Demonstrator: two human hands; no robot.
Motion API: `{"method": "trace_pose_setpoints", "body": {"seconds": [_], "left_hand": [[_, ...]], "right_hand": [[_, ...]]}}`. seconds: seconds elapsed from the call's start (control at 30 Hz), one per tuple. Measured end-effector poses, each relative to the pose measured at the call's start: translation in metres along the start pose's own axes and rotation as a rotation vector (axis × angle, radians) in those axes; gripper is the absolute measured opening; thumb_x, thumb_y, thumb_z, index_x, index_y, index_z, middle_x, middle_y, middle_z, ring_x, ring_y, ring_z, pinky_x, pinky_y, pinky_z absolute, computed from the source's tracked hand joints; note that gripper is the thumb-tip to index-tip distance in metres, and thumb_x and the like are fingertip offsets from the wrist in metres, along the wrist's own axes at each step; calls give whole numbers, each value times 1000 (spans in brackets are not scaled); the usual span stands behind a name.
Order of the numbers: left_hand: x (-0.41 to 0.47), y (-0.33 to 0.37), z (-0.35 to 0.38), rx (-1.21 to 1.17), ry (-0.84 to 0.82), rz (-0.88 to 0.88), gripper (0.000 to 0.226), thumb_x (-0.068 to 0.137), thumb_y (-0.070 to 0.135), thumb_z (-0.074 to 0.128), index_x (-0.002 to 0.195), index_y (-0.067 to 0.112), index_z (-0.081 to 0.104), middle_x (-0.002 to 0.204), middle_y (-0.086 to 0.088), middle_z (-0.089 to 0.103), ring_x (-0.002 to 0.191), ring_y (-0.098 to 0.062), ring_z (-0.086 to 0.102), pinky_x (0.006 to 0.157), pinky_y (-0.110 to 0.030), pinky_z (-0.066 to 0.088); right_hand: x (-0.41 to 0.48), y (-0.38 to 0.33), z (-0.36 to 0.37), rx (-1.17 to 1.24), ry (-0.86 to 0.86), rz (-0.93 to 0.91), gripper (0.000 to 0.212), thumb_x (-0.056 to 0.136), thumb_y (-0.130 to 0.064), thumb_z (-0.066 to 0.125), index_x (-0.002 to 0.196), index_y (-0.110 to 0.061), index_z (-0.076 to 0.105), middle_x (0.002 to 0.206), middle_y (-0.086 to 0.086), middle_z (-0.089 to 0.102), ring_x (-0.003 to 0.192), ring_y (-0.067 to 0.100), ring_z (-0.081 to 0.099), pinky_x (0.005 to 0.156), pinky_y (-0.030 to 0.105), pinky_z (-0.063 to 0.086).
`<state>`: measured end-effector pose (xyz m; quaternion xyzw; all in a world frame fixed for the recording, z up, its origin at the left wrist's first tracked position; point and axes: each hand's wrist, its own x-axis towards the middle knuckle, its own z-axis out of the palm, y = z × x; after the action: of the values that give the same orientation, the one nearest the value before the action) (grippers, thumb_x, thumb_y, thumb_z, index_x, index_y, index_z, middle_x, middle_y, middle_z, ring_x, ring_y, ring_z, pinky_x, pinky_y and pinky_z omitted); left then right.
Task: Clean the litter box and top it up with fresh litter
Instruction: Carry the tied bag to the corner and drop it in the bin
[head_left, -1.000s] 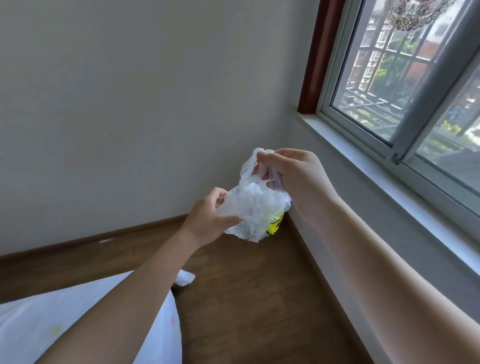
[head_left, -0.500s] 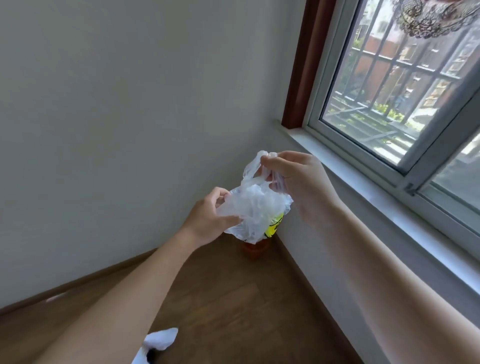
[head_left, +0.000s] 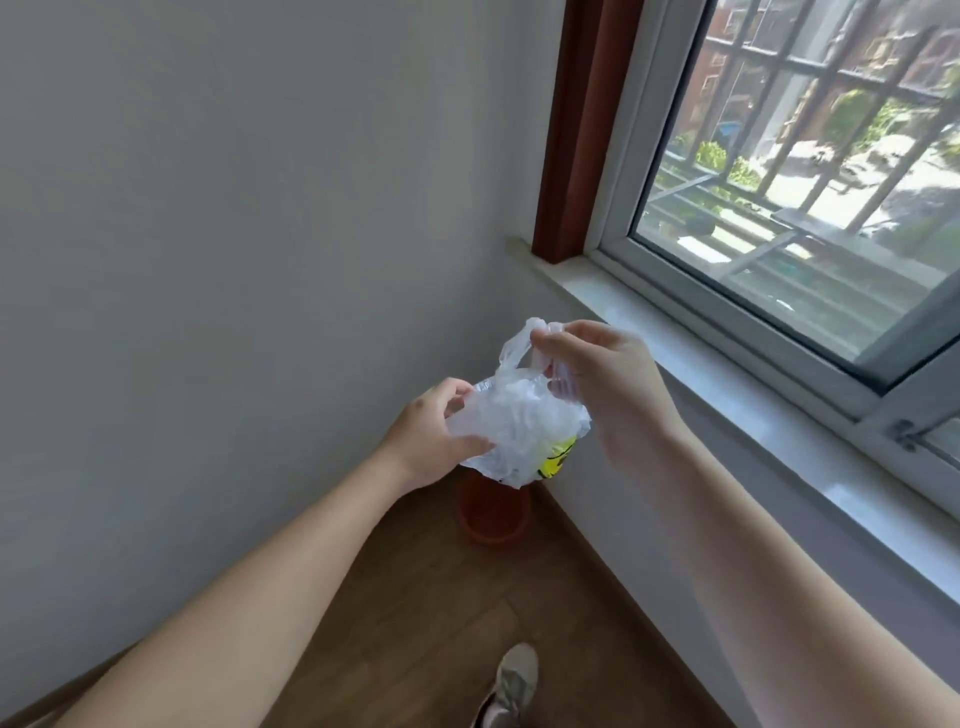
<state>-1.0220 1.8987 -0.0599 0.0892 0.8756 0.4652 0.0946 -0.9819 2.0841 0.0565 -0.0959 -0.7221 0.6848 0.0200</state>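
A crumpled, translucent white plastic bag (head_left: 519, 421) with a yellow print at its lower right hangs in the air between my hands, in front of the room's corner. My left hand (head_left: 431, 436) grips the bag's left side with thumb and fingers. My right hand (head_left: 602, 379) pinches the bag's handles at the top. No litter box is in view.
A reddish-brown round bin (head_left: 493, 512) stands on the wooden floor (head_left: 441, 623) in the corner, right under the bag. A white windowsill (head_left: 727, 395) and window run along the right wall. My shoe (head_left: 511, 686) shows at the bottom.
The view has swung toward the corner: the white patterned thing at lower left has left the frame and the reddish-brown bin has appeared below the bag. Both hands keep their hold.
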Motion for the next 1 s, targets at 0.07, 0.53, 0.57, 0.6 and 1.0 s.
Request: {"method": "trace_pose_setpoints", "body": {"seconds": [0.07,0.53,0.57,0.6,1.0], "left_hand": [[29,-7,6,-12,-14,-31,47,71,39,80,110,34,55,108,13,60,102,-6,56,80,-28,52],[161,-139,66,-8,-216,-187,46,74,37,80,110,34,53,104,20,55,96,-4,55,71,-15,45],[168,-156,75,-11,-228,-200,48,73,38,80,112,34,54,107,18,57,100,-6,57,76,-20,47],[174,-172,84,-7,-245,-209,51,72,37,80,115,33,54,111,15,59,103,-9,57,80,-22,48],[258,-367,212,40,-428,-248,58,74,50,79,121,30,52,104,18,62,90,0,61,70,-19,49]], "right_hand": [[31,11,-1,16,2,37,31,85,-30,73,73,-2,68,68,3,54,66,15,49,66,29,43],[166,154,26,-33,108,252,39,81,-28,71,81,7,55,72,12,56,67,20,53,66,37,44],[173,171,30,-33,119,272,39,81,-27,71,81,8,53,71,12,52,66,19,49,66,35,41],[180,188,34,-37,131,295,39,82,-25,70,81,9,52,71,10,49,66,17,46,65,33,39],[260,419,55,-48,275,560,12,89,-28,67,86,-17,65,90,4,72,85,18,70,64,25,49]]}}
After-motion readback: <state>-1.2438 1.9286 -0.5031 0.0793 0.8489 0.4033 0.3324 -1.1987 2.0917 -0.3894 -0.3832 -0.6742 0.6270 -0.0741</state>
